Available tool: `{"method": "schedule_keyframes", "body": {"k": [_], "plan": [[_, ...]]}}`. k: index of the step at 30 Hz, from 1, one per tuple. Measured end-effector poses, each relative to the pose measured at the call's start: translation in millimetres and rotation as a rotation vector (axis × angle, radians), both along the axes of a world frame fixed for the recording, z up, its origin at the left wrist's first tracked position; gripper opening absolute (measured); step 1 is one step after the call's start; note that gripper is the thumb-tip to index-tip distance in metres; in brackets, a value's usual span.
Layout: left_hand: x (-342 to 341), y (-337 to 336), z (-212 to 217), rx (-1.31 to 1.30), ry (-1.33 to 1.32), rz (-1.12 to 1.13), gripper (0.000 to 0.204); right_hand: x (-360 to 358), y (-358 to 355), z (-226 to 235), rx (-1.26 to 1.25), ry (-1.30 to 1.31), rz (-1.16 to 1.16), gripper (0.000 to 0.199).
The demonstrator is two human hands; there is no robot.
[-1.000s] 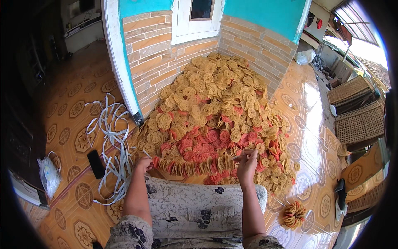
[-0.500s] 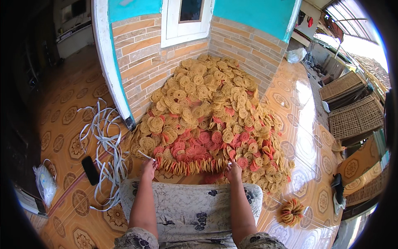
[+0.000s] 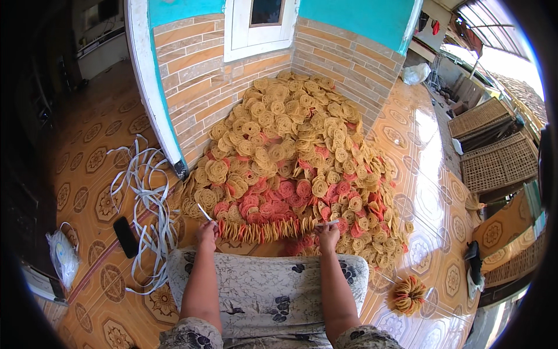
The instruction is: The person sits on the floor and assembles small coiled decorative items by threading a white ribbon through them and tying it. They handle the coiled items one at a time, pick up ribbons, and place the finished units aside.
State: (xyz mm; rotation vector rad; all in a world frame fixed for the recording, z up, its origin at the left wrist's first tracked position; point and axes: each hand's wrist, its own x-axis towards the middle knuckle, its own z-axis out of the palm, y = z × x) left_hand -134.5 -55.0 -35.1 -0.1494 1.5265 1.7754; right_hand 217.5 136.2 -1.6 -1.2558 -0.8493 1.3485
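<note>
My left hand [image 3: 207,232] and my right hand [image 3: 327,237] are both closed, each gripping one end of a white strap [image 3: 203,211]. Between them the strap carries a tightly packed row of thin, round, lacy crackers [image 3: 264,231], yellow with some pink. The row sags a little and hangs just beyond my cloth-covered lap [image 3: 261,279]. A short piece of strap sticks out past each hand. Behind the row rises a large heap of loose lacy crackers [image 3: 285,116], mostly yellow, with pink ones toward the front.
A finished-looking ring of crackers [image 3: 410,295] sits on the tiled floor at right. Tangled white straps [image 3: 152,198], a black phone [image 3: 125,237] and a clear plastic bag [image 3: 62,259] lie at left. Woven racks [image 3: 500,163] stand far right; brick-patterned walls [image 3: 195,75] back the heap.
The strap end at my left hand now points more steeply upward. At my right hand the strap end has come into plainer view, lying sideways. Both hands have shifted only slightly.
</note>
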Motion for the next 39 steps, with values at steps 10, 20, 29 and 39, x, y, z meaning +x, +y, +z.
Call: {"method": "schedule_keyframes", "body": {"k": [10,20,29,39], "plan": [[-4.7,5.9,-38.4,0.056,-0.044,0.17,0.007,6.5,5.9,-4.7,0.127,0.169,-0.059,0.015],[51.2,41.3,125.9,0.109,0.884,-0.509,0.013,-31.0,-18.6,95.3,0.314,0.108,0.509,0.012],[102.6,71.8,207.9,0.055,1.159,-1.044,0.015,-70.2,-40.9,162.8,0.287,-0.116,0.992,0.042],[113.1,66.2,183.8,0.092,1.136,-1.137,0.025,-58.5,-39.4,126.4,0.142,-0.148,0.827,0.016]]}}
